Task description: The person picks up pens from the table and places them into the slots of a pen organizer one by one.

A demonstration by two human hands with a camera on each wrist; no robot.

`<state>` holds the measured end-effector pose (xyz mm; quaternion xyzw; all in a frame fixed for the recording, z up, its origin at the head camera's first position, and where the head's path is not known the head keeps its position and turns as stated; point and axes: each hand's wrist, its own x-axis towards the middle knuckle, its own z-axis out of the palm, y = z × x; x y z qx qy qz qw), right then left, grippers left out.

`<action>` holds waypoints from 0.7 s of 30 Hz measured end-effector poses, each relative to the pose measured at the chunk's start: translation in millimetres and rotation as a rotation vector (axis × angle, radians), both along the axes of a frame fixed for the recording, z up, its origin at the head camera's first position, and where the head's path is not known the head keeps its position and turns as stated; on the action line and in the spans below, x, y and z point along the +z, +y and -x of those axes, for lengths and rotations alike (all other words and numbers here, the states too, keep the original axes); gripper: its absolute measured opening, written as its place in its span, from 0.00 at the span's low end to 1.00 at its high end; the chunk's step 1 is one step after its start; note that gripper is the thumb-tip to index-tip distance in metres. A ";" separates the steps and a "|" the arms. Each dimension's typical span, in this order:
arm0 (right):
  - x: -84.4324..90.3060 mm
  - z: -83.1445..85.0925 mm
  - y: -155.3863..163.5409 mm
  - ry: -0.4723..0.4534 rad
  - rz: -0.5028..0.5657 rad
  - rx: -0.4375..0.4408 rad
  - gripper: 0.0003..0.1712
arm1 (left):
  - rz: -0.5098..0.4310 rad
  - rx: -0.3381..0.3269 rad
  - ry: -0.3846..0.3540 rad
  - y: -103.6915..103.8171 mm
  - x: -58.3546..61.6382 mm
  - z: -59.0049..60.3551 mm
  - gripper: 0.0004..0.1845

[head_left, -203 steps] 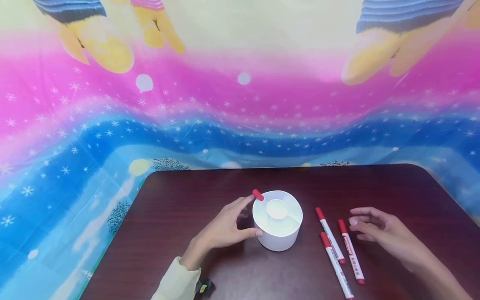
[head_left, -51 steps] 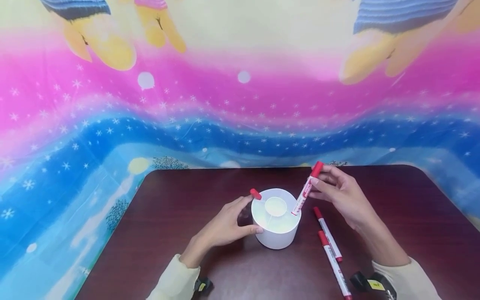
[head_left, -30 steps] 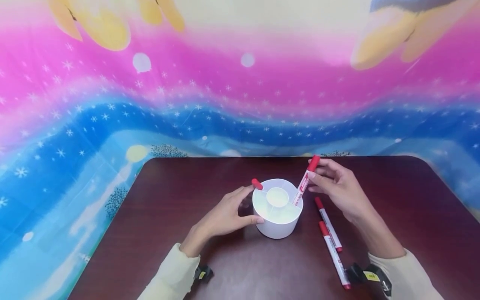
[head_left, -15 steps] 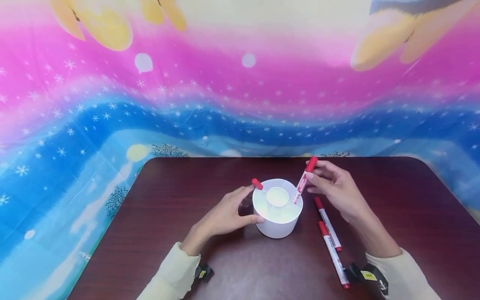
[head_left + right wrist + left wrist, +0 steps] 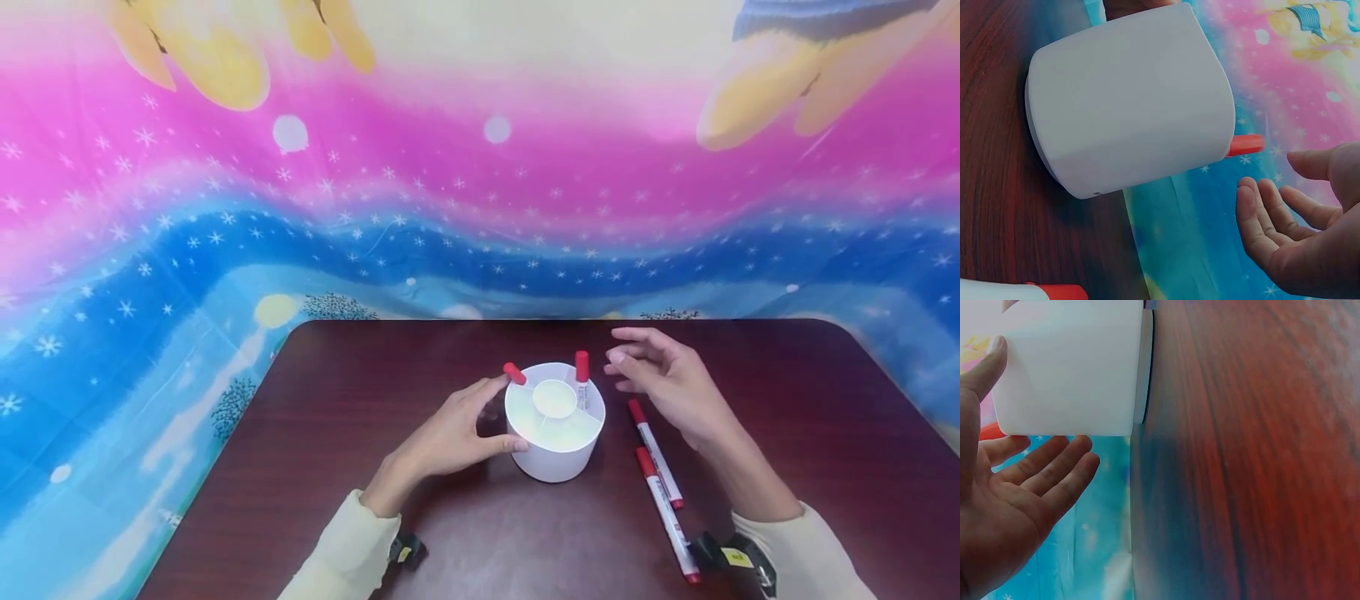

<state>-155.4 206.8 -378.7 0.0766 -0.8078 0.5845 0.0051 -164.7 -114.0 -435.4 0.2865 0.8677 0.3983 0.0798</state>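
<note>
While the left hand (image 5: 450,437) steadies the white holder (image 5: 555,450) at centre frame with thumb and fingertip, the right hand (image 5: 663,379) hovers beside it, fingers relaxed, holding nothing. Two red-capped markers (image 5: 581,367) stand inside; two more (image 5: 660,475) lie lower right. The right-wrist view shows one cap (image 5: 1244,145) protruding.

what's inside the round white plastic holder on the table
Two red-capped markers stand in the round white plastic holder: one at its far-left rim, one at its far-right. Only their caps show; the wall hides their barrels.
</note>
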 end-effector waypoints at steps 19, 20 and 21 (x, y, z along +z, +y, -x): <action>3.2 -8.8 18.7 -0.009 -0.045 0.022 0.31 | -0.079 -0.007 -0.020 -3.5 3.3 0.1 0.57; 1.9 -9.9 20.4 -0.008 -0.047 0.024 0.31 | -0.072 -0.011 -0.021 -3.2 3.3 0.0 0.56; 0.7 -10.9 22.2 -0.008 -0.049 0.025 0.30 | -0.065 -0.013 -0.021 -2.9 3.4 -0.3 0.56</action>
